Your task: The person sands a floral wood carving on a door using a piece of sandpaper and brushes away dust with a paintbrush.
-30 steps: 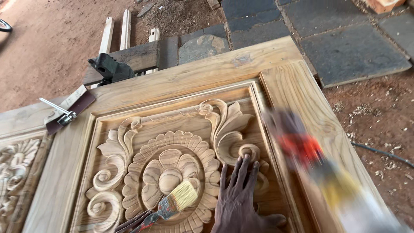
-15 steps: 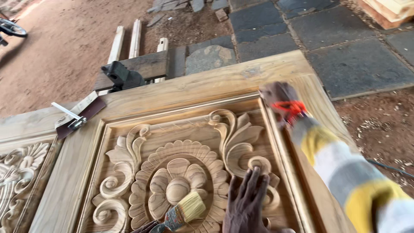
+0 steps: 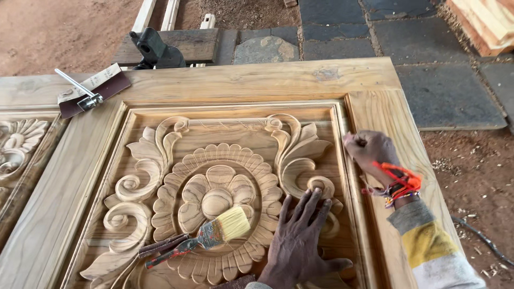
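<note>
Seemingly the person is rubbing down the carved door panel (image 3: 214,176); the left hand (image 3: 300,241) lies flat on the carving, fingers spread, steadying it; the right hand (image 3: 372,152) is closed in a fist at the panel's inner right moulding, though what its grip pinches cannot be told. A paintbrush (image 3: 214,233) rests on the central flower, just beside the left hand; sandpaper (image 3: 93,88) lies on the frame, well apart.

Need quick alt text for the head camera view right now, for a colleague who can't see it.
The left hand lies flat on a carved wooden door panel, and the right hand, closed, presses on the panel's inner moulding. A paintbrush rests on the carved flower; sandpaper and a metal tool lie at the upper left.
</note>
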